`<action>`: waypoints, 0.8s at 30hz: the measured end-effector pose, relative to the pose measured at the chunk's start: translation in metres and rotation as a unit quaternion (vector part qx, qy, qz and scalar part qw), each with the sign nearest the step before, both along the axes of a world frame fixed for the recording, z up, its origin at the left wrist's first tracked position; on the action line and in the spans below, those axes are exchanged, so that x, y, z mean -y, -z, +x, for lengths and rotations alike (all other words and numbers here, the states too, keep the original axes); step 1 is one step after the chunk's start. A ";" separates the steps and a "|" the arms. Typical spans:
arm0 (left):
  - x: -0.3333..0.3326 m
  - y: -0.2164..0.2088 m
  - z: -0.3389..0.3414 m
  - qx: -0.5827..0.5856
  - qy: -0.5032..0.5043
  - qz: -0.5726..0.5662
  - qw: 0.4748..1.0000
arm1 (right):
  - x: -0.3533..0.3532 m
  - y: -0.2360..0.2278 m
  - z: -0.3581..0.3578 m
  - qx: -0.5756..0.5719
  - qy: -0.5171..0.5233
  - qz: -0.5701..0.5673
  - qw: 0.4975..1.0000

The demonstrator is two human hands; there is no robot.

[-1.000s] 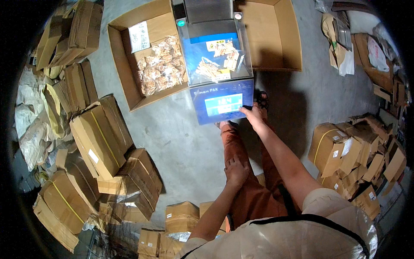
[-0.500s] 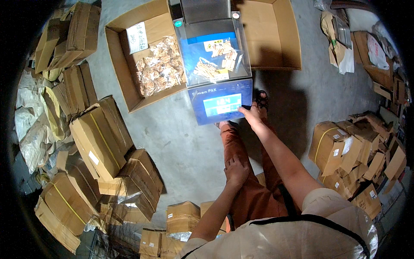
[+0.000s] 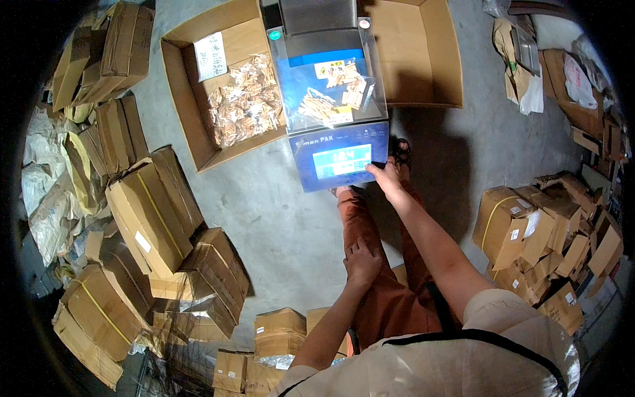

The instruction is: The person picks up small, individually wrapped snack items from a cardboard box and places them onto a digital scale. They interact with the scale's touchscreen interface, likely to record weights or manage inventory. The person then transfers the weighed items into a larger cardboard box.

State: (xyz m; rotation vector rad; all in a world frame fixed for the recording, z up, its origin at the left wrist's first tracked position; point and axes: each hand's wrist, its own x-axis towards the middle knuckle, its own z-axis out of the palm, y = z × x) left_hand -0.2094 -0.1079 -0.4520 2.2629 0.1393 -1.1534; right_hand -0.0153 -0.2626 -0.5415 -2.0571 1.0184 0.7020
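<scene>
A blue vacuum sealer with a clear lid and a lit display stands ahead of me. Under its lid lie clear packs of small tan, stick-like pieces; their exact kind cannot be made out. My right hand is at the front panel's right corner, thumb on the panel beside the display and fingers round the side, partly hidden. My left hand rests on my thigh with its fingers laid out, holding nothing. Left of the sealer, an open carton holds a heap of similar small packs and a written sheet.
Another open carton stands right of the sealer, its floor partly in shadow. Stacked cartons and pale plastic sacks line the left. More cartons and flattened cardboard are piled at the right. Several boxes stand near my legs.
</scene>
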 end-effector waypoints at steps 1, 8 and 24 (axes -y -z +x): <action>0.001 -0.002 0.003 -0.001 0.000 -0.001 1.000 | 0.000 -0.003 0.001 0.001 -0.004 -0.005 1.000; -0.002 -0.024 0.025 -0.037 -0.023 0.004 0.999 | -0.006 -0.028 0.012 -0.024 -0.020 -0.008 0.999; 0.000 -0.066 0.074 -0.153 -0.027 0.030 0.987 | -0.032 -0.077 -0.016 0.149 -0.412 -0.074 0.896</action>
